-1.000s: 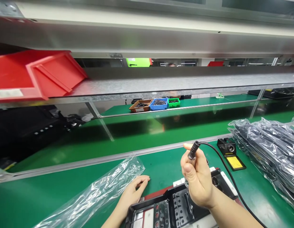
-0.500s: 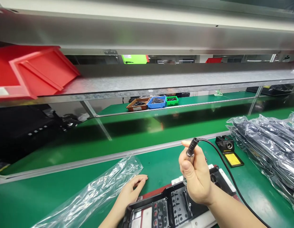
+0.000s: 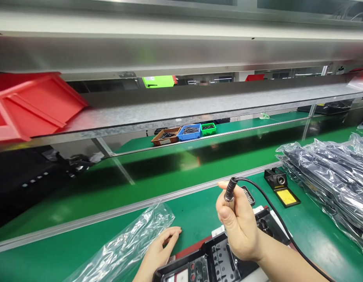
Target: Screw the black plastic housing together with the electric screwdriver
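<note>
Grips a corded tool [image 3: 230,190], black and ribbed on top, nearly upright in the curled right hand [image 3: 241,229], over a black compartmented housing [image 3: 218,259] on the desk [image 3: 196,211]; rests the left hand [image 3: 160,247], loosely curved with a gap at the thumb, beside the housing; beyond, shows brown bin [image 3: 167,142], blue bin [image 3: 189,136] and green bin [image 3: 209,132] of dark parts [image 3: 191,129]

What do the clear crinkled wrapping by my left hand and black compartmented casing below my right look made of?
Clear crinkled wrapping: likely thin, glossy plastic film; it's see-through, with highlights along its creases. Black compartmented casing: probably satin moulded plastic, given its raised walls and soft sheen.
</note>
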`<control>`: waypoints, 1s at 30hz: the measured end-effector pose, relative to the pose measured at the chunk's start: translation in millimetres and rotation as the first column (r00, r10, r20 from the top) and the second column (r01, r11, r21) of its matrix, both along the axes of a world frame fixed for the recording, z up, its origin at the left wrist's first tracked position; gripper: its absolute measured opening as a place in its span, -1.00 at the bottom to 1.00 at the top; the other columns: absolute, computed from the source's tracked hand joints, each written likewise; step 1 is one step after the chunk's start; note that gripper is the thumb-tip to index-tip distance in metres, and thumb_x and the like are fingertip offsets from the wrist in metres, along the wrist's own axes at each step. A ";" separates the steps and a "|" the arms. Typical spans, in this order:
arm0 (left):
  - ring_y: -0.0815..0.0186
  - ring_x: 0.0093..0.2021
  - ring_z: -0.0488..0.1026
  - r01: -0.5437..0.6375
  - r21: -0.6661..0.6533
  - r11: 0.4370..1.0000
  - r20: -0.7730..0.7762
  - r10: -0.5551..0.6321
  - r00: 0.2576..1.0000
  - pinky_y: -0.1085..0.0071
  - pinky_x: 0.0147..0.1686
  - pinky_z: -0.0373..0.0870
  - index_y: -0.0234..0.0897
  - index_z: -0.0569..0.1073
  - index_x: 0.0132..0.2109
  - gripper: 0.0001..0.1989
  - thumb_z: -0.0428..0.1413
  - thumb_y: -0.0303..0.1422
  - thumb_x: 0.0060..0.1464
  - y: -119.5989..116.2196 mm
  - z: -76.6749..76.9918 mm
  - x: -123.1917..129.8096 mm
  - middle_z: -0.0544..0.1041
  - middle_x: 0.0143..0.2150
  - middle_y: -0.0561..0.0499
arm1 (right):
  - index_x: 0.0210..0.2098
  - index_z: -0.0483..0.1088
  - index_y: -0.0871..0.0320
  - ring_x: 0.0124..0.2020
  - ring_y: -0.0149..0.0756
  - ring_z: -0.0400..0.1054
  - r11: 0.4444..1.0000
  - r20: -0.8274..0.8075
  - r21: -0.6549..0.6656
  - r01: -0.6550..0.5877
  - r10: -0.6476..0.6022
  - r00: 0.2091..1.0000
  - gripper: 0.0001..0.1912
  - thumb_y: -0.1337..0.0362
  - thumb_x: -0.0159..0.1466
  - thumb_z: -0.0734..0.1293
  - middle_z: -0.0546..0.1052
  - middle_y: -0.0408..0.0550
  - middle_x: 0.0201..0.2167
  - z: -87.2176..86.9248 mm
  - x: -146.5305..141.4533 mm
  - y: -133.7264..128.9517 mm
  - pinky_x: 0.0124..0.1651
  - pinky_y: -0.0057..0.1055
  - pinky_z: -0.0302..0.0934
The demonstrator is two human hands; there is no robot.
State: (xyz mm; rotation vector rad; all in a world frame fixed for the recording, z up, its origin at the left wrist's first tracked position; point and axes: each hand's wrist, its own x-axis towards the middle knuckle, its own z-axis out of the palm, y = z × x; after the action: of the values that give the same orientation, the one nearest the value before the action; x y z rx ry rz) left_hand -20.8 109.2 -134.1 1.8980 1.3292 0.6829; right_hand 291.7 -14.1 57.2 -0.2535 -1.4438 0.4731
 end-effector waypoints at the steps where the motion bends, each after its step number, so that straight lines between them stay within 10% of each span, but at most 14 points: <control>1: 0.14 0.11 0.55 -0.001 -0.003 1.000 0.003 0.001 1.000 0.04 0.18 0.53 -0.28 0.58 -0.08 -0.55 0.17 0.06 0.28 -0.8 0.3 0.3 0.60 0.08 -0.13 | 0.44 0.11 -0.11 -0.46 -0.38 0.07 1.000 0.000 0.002 -0.002 0.002 1.000 -0.68 0.11 0.75 0.12 0.19 -0.15 -0.36 -0.1 -0.2 -0.2 -0.41 -0.50 0.03; 30: 0.13 0.12 0.53 -0.040 -0.001 0.999 0.030 0.040 0.999 0.02 0.19 0.51 -0.29 0.56 -0.07 -0.63 0.18 -0.04 0.30 -4.9 -2.6 5.5 0.58 0.09 -0.12 | 0.43 0.16 -0.11 -0.44 -0.41 0.11 1.000 -0.011 -0.015 0.003 -0.003 1.000 -0.69 0.12 0.75 0.15 0.26 -0.14 -0.30 -1.6 0.8 -0.7 -0.43 -0.52 0.02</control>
State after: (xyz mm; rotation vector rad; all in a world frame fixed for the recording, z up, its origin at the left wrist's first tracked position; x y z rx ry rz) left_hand -15.3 104.3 -136.7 1.8580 1.3518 0.7277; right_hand 292.6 -14.8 55.7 -0.2648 -1.4294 0.4824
